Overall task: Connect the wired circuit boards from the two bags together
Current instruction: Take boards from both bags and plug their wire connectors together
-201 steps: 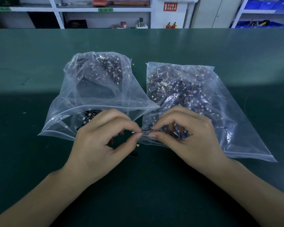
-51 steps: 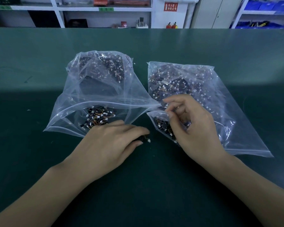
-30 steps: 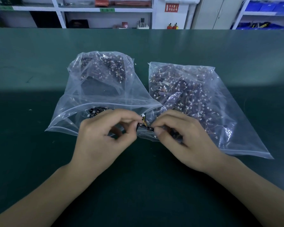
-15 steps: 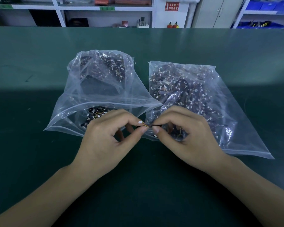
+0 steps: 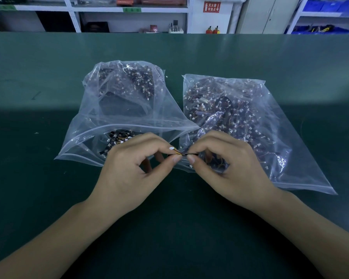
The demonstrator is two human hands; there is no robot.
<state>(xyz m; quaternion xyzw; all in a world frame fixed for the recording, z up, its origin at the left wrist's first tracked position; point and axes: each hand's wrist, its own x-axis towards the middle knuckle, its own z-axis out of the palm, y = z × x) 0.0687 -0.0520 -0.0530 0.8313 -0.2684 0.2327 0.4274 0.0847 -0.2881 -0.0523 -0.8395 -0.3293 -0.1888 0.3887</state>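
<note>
- Wired circuit boards [image 5: 182, 153], two small dark strips with thin orange and yellow leads, meet end to end between my fingertips, just above the dark green bench mat [image 5: 179, 228] and in front of the mouths of the two bags.
- My left hand [image 5: 133, 174] pinches its piece between thumb and forefinger; a tiny white plug [image 5: 171, 148] stands up just past that fingertip.
- My right hand [image 5: 228, 168] pinches the other dark strip the same way, thumb tip nearly touching my left thumb tip. Both grips are clamped tight on the parts, with the other fingers curled under.
- I judge this to be the mating step: one piece from each bag is in hand and the ends are lined up. Whether the connector is already seated I cannot tell, since the parts are too small and half hidden by my fingers.
- Next, I think, comes a short straight push along the strip's length, keeping the plug square to its socket so the thin leads do not bend or pull free.
- Behind my left hand lies the clear zip-top plastic bag [image 5: 119, 109] with its mouth gaping and loose boards inside.
- Behind my right hand lies the second clear plastic bag [image 5: 250, 125], fuller and flatter, packed with the same dark boards and white plugs.
</note>
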